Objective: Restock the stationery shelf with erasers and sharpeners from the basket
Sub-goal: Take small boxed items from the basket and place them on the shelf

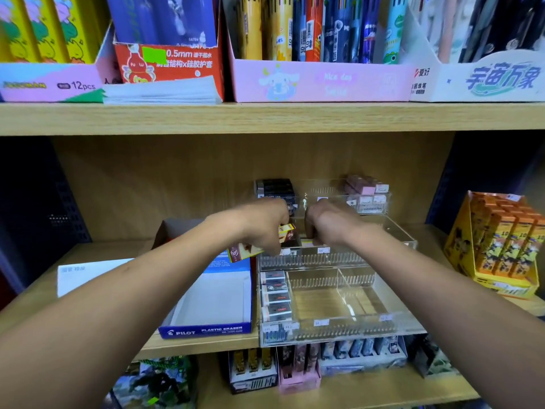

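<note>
Both hands are motion-blurred above the clear plastic organizer point(339, 258). The left hand point(262, 224) covers most of the small brown-and-white boxes point(287, 233) it grips, so their count cannot be told. The right hand point(327, 221) curls downward into the organizer; its fingertips, and anything between them, are hidden. Price labels on the organizer's front rail are too small to read. The yellow display box point(498, 246), right of the organizer, is cut by the picture's edge.
</note>
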The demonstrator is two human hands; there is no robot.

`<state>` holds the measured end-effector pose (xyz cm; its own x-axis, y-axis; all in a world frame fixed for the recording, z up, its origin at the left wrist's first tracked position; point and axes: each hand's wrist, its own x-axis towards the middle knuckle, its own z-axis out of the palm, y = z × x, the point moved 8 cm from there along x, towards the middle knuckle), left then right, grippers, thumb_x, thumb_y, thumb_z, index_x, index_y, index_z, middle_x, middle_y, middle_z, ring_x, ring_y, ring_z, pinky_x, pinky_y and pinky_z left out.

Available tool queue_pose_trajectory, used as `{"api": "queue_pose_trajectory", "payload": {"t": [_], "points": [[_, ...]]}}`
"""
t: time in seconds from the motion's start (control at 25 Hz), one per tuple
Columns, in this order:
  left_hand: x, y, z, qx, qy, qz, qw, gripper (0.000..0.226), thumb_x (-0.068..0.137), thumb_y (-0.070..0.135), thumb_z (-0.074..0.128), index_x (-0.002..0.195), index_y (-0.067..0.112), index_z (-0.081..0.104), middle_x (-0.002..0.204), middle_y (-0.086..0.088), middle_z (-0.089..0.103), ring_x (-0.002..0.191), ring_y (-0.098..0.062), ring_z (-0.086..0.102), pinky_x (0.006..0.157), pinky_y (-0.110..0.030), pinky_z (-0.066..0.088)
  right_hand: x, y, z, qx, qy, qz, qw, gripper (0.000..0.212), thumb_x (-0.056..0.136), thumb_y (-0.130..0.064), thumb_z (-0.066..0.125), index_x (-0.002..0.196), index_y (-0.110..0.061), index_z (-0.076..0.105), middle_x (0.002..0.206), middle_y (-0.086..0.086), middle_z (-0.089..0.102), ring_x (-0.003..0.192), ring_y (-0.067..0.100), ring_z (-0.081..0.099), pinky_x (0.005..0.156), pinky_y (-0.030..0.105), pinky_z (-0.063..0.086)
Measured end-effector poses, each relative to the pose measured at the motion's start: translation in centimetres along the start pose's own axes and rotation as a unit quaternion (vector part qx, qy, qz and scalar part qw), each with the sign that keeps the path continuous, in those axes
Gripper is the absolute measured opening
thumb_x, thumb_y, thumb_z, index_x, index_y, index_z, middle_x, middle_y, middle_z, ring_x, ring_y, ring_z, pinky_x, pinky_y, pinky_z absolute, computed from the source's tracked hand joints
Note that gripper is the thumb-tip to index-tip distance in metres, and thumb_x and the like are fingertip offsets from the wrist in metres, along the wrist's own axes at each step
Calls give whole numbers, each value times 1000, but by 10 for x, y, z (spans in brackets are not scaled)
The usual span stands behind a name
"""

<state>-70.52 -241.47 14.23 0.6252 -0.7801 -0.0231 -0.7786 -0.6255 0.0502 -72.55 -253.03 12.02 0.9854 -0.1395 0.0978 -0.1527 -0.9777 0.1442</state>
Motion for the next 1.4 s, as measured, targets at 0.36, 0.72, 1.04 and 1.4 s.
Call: {"api": "queue_pose_trajectory", "payload": {"t": [0.36,0.72,1.04,1.4], "points": [[-1,3,2,-525,-48,-120,841,33,76,23,86,91,5,62,59,-8,65,50,-20,66,47,-30,55,-34,8,-24,667,12,-89,739,63,76,23,66,131,-7,61,96,11,73,88,14,66,81,24,56],[1,-15,25,-560,-154,-179,794,29,86,37,69,77,10,62,59,-2,65,48,-10,62,44,-19,49,-39,59,-21,563,73,-16,823,31,70,-12,87,97,-16,73,87,0,76,78,5,65,75,13,48],[15,-26,17,-562,40,-166,809,34,73,10,87,99,2,67,57,-3,67,50,-12,64,52,-27,56,-26,49,5,371,11,34,928,19,69,-17,88,82,-19,75,65,-16,63,57,-2,53,54,12,39],[20,-36,35,-606,103,-170,770,33,74,8,86,102,-2,70,100,-18,72,98,-29,68,96,-49,54,-2,29,13,174,-84,10,981,13,78,-19,83,89,-23,80,91,-12,74,88,8,67,86,29,57]]}}
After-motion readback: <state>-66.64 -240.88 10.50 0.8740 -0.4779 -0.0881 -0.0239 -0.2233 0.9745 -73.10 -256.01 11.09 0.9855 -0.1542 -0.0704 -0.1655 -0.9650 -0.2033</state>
